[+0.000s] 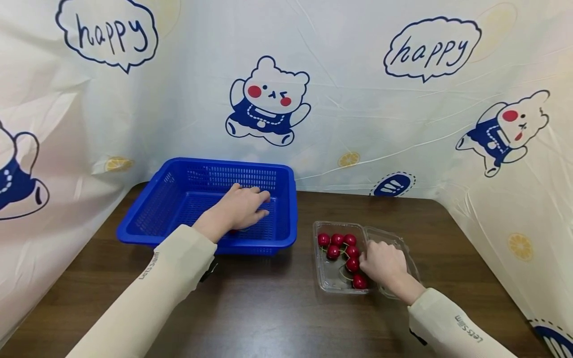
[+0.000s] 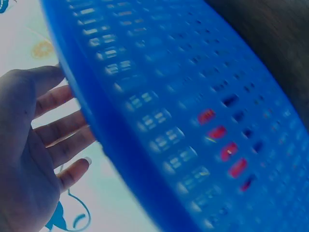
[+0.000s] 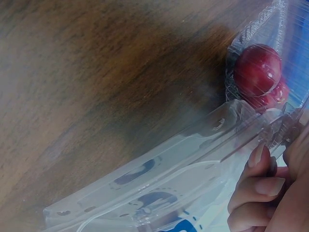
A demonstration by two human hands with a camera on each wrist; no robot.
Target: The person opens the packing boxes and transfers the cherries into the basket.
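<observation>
A clear plastic clamshell box [image 1: 330, 276] stands on the table with its lid [image 1: 386, 234] folded open to the right. Several red cherries [image 1: 351, 251] with green stems lie along its back and right side. My right hand [image 1: 385, 261] is at the hinge side, fingers curled, pinching the box's edge in the right wrist view. To the left is a blue slotted basket [image 1: 292, 214]. Over it hovers my left hand [image 1: 237, 206], fingers loosely spread and holding nothing. Red cherry [image 2: 229, 151] shows through the basket's slots in the left wrist view, mostly hidden by the wrist in the head view.
The dark wooden table [image 1: 264, 308] carries the basket at back left and the box right of centre. A pale printed cloth [image 1: 340, 114] with bears and lettering hangs behind the table and along both sides.
</observation>
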